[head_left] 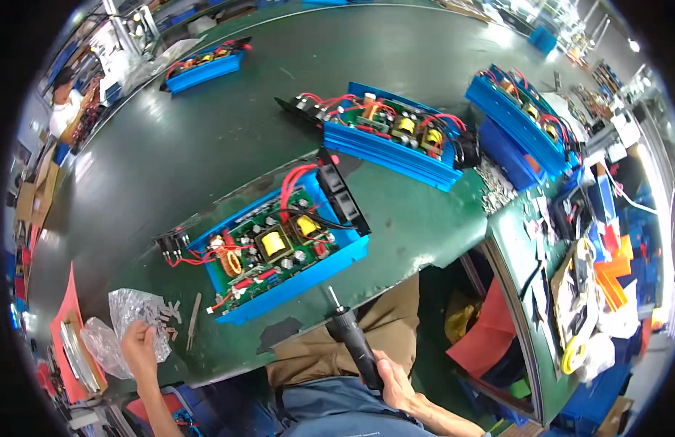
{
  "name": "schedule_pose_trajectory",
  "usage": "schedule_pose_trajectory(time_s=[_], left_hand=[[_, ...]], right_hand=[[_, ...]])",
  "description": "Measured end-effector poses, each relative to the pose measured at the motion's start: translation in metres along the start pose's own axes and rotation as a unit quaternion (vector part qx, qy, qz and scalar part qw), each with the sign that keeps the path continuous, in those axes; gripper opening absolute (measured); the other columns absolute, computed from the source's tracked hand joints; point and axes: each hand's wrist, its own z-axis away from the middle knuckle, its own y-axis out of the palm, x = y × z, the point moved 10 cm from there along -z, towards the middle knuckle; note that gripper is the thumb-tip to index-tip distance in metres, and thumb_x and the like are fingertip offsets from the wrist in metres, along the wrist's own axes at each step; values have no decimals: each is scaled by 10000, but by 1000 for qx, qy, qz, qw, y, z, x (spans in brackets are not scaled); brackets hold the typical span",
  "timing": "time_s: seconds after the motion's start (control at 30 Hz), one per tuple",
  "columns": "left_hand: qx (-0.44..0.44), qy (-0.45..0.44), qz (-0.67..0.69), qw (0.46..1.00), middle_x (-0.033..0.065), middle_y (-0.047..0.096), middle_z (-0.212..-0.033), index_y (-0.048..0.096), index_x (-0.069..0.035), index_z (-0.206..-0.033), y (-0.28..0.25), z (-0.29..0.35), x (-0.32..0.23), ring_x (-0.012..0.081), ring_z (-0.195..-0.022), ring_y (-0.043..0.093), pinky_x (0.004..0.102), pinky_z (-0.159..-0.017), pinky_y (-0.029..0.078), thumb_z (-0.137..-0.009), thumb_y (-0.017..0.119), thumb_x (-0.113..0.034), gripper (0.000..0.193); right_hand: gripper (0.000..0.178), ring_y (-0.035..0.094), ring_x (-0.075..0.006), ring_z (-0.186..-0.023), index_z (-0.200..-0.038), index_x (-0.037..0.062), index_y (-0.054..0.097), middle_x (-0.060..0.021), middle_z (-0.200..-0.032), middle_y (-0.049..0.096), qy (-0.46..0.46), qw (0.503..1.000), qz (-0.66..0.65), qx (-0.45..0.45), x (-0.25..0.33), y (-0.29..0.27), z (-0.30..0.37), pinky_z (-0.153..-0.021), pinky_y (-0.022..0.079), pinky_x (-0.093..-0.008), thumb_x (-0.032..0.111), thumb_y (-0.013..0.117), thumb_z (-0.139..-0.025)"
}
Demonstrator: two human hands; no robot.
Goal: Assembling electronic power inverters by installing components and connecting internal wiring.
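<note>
My right hand [397, 382] is wrapped round a black electric screwdriver [353, 341], its thin bit pointing up and away over the table's front edge. At the left, my left hand [139, 349] has its fingers bent together at a clear plastic bag [126, 306]; whatever they pinch is hidden. Small pale pieces [170, 313] lie beside the bag. In front of me sits an open blue metal housing [294, 280] with a green circuit board [257, 247], yellow-wrapped transformers and red wires. A black end panel [342, 197] stands at its far right end.
More open blue housings [388, 153] stand further back, one [523, 127] on a blue bin [508, 156] at the right. A thin grey strip [194, 320] lies near the bag. Red folders [72, 335] stand far left. Another person [64, 113] sits at the upper left.
</note>
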Motion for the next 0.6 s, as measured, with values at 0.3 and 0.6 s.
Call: schedule_pose_trajectory(time_s=[0.3,0.6], left_hand=[[47,107,-26,993,189,735,-1072,684,59,-1199,-8,-21,-95,237,-910,727,305,-797,550,-963,684,-104,287],[196,251,164,934,103,748,-1000,665,46,-1126,83,41,-308,167,-900,719,263,-783,544,-980,653,-35,167]], right_hand=[[516,615,-285,-801,-1375,44,518,-155,-876,640,-34,998,36,44,5,17,-1,-754,483,-395,428,326,-1088],[448,625,-416,-742,-1365,20,499,-230,-816,619,-96,994,47,19,30,18,-16,-732,474,-456,339,343,-1092]])
